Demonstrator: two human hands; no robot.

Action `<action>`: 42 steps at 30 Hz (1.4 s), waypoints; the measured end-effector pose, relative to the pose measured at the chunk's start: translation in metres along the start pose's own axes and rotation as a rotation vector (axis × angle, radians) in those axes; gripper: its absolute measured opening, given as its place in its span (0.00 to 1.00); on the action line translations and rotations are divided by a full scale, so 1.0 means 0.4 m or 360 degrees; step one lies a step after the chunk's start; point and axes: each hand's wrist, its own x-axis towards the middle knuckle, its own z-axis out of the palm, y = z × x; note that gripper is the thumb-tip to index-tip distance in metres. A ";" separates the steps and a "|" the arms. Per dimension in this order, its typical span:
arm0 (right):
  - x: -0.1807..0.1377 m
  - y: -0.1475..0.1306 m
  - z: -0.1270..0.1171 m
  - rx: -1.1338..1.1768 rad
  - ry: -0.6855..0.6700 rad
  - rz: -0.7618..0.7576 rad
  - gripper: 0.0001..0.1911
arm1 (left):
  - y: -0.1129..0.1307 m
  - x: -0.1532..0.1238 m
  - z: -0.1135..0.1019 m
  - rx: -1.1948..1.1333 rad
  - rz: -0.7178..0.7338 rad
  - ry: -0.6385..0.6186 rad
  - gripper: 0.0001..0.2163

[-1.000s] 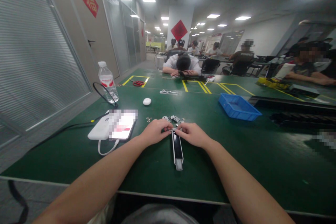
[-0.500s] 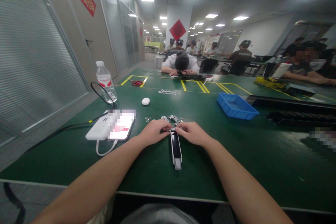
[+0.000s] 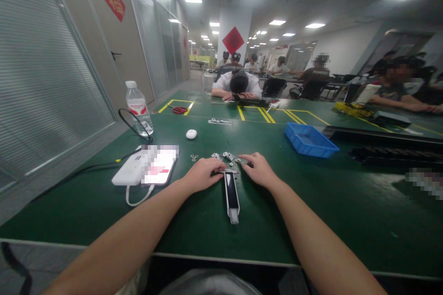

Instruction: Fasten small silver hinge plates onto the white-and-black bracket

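The right hand (image 3: 259, 170) has left the top of the device (image 3: 231, 192) and moved a little outward and forward, to the right rings (image 3: 238, 160), while the left hand (image 3: 203, 174) stays where it was. The left grip is clamped on the rod (image 3: 231, 172) that lies across the device's upper end, whose right part is now bare. In the right grip, thumb and forefinger stand apart, their tips at the rings; whether they touch one, I cannot tell. The device lies flat on the green counter (image 3: 194, 235) between the forearms, dark face up, its pale tip pointing toward the person. Just beyond it sit a lone ring (image 3: 230, 164) and some metal parts (image 3: 228, 156), with the left rings (image 3: 194, 157) beyond the left hand. Farther left are a white power bank (image 3: 128, 173), a lit phone (image 3: 169, 168) beside it and an upright bottle (image 3: 139, 122); a white case (image 3: 191, 134) lies nearer the middle. A blue bin (image 3: 311, 147) stands at right, well apart from the hands.
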 end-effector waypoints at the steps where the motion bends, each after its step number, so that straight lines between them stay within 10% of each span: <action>1: 0.000 0.000 0.000 -0.0003 -0.0005 0.0003 0.18 | 0.002 0.000 -0.001 0.0002 -0.0002 -0.0002 0.08; 33: 0.007 0.017 0.001 -0.0256 0.0126 0.0157 0.07 | 0.006 -0.001 -0.006 0.0028 0.0013 -0.0041 0.08; 42: 0.001 -0.030 -0.015 0.0810 0.0242 0.0027 0.13 | 0.037 -0.012 -0.023 0.0100 0.0046 0.0241 0.11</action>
